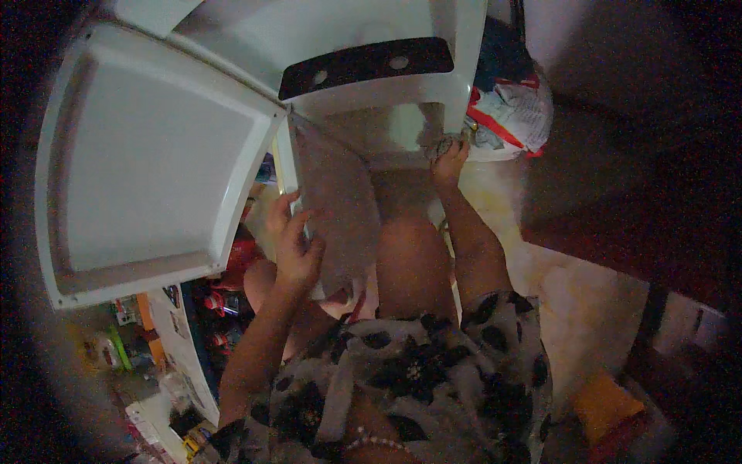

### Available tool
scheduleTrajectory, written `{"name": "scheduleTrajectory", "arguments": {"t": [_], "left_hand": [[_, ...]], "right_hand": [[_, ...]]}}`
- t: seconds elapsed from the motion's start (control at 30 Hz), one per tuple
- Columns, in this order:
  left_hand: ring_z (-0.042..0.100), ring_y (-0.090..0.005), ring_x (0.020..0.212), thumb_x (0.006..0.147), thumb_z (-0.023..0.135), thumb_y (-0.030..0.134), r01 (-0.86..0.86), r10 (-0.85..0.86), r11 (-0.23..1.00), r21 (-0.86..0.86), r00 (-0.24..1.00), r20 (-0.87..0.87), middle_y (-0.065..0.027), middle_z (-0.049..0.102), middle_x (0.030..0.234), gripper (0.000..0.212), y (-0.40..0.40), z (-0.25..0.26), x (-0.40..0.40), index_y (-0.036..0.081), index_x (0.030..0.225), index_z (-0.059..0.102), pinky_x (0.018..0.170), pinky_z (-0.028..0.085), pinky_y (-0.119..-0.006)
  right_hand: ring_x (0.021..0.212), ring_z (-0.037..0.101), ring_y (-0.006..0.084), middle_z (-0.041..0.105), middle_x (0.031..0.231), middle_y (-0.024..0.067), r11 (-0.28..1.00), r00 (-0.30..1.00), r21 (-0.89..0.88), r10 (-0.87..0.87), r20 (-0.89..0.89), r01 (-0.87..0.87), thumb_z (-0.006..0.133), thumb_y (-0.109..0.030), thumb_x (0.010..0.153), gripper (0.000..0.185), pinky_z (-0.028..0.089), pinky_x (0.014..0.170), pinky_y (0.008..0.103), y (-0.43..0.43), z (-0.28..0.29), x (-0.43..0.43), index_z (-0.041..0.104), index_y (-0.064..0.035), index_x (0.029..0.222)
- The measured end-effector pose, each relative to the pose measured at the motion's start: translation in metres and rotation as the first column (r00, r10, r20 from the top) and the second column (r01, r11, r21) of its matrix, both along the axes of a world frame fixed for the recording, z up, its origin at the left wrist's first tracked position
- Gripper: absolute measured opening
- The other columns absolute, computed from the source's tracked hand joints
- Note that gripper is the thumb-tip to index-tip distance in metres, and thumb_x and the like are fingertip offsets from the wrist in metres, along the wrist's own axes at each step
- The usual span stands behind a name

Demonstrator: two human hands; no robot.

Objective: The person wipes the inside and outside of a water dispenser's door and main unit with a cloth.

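A white cabinet [371,90] stands before me with its lower compartment open. My left hand [295,249] is on the edge of the lower door [342,203], which is swung out to the left; its fingers are bent around that edge. My right hand [451,165] pinches what looks like a crumpled greyish cloth [442,144] against the right front edge of the cabinet. The dim, grainy light blurs the cloth's outline. Just above the compartment runs a dark panel [362,65] with two round pale spots.
A larger white door [151,162] stands open at the upper left. White and red bags [510,116] lean by the cabinet's right side. Several small goods crowd a shelf [194,348] at lower left. An orange item [606,400] lies at lower right, on or near the pale floor [579,301].
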State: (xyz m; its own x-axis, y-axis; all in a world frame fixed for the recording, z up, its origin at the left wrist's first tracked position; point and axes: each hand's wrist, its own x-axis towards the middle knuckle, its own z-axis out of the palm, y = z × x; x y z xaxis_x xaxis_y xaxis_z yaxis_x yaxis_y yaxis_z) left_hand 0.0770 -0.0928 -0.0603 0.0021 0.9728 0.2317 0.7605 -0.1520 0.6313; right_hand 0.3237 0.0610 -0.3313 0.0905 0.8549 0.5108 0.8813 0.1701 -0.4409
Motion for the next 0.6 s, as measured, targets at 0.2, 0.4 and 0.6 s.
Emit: {"name": "scheduleTrajectory", "arguments": {"t": [0.2, 0.4, 0.6], "left_hand": [[0.027, -0.0332, 0.125, 0.056, 0.052, -0.01, -0.028, 0.023, 0.997, -0.069, 0.997, -0.07, -0.0118, 0.036, 0.129, 0.044, -0.005, 0.0, -0.009, 0.008, 0.097, 0.058, 0.104, 0.021, -0.041], [0.03, -0.0333, 0.123, 0.056, 0.056, -0.007, -0.031, 0.03, 0.995, -0.098, 1.0, -0.008, -0.0129, 0.038, 0.128, 0.044, -0.005, 0.014, -0.004, 0.01, 0.097, 0.057, 0.103, 0.021, -0.041], [0.032, -0.0345, 0.121, 0.057, 0.058, -0.003, 0.017, -0.013, 0.999, 0.045, 0.997, -0.08, -0.0142, 0.039, 0.127, 0.043, -0.008, -0.004, -0.015, 0.011, 0.097, 0.058, 0.102, 0.023, -0.043]], "right_hand": [[0.111, 0.036, 0.0357, 0.033, 0.122, 0.0219, 0.867, 0.976, -0.448, 0.196, -0.093, -0.217, 0.069, -0.01, 0.07, 0.065, 0.034, 0.093, 0.0414, 0.002, -0.012, -0.007, 0.032, 0.0016, 0.122], [0.102, 0.046, 0.0293, 0.044, 0.114, 0.0167, 0.298, 0.788, -0.755, 0.434, -0.437, -0.584, 0.068, -0.01, 0.071, 0.056, 0.04, 0.086, 0.0378, 0.007, 0.016, 0.011, 0.04, 0.0006, 0.118], [0.093, 0.055, 0.0228, 0.055, 0.105, 0.0115, 0.058, 0.725, -0.753, 0.326, -0.607, -0.656, 0.068, -0.011, 0.073, 0.046, 0.046, 0.078, 0.0342, -0.008, 0.064, 0.042, 0.048, -0.0005, 0.113]]}}
